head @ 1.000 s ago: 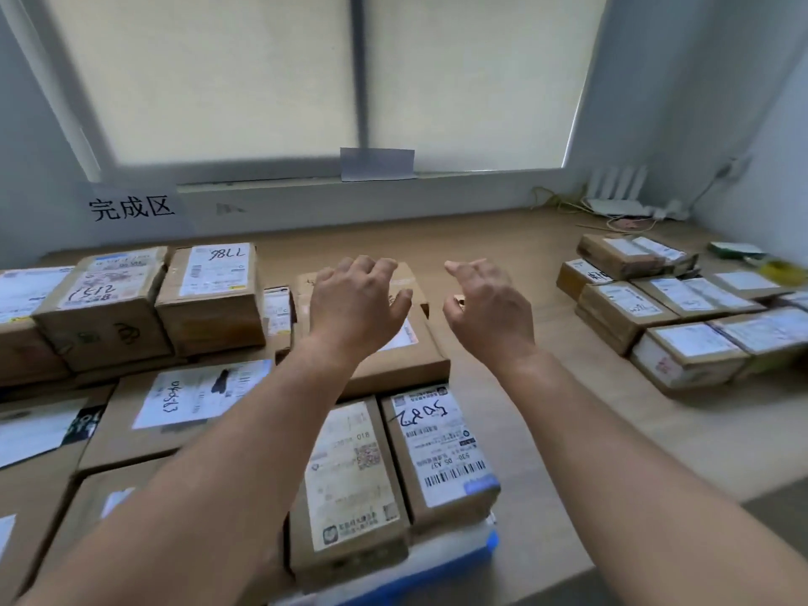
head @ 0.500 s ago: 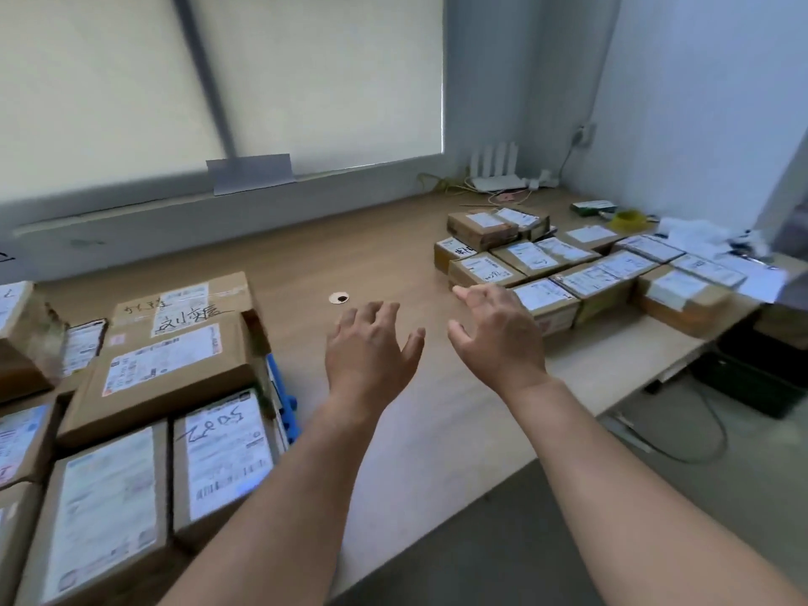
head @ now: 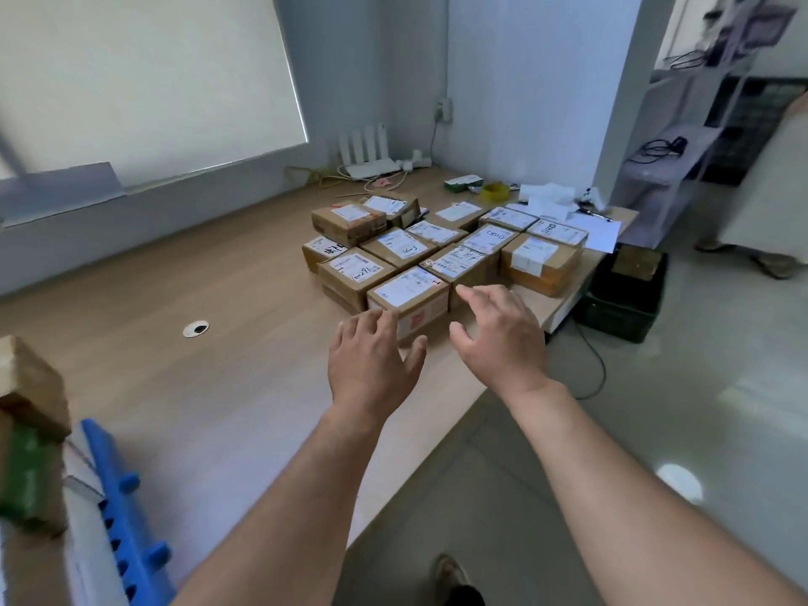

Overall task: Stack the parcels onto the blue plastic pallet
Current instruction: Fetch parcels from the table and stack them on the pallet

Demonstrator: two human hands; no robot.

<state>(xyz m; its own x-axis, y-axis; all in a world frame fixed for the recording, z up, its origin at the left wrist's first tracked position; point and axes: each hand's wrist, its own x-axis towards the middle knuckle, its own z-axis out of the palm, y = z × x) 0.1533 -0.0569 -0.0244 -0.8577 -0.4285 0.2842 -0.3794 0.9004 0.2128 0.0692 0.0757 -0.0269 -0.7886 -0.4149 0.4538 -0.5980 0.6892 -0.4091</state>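
Observation:
Several brown cardboard parcels with white labels lie grouped on the wooden table (head: 196, 387) at its far right end. The nearest parcel (head: 409, 295) sits at the group's front corner. My left hand (head: 374, 360) hovers just in front of it with fingers spread, holding nothing. My right hand (head: 498, 334) reaches beside that parcel's right side, fingers straight and empty. The blue plastic pallet (head: 118, 509) shows only as an edge at the bottom left, with a stacked parcel (head: 30, 382) on it, blurred.
A router (head: 369, 157), cables, a yellow tape roll (head: 495, 191) and loose papers (head: 594, 229) lie behind the parcels. A dark crate (head: 625, 295) stands on the floor past the table's right end. A cable hole (head: 195, 328) marks the table's middle.
My view has swung right, away from the pallet's stacked parcels toward the loose parcels. Both empty hands have moved from above the pallet to the nearest loose parcel.

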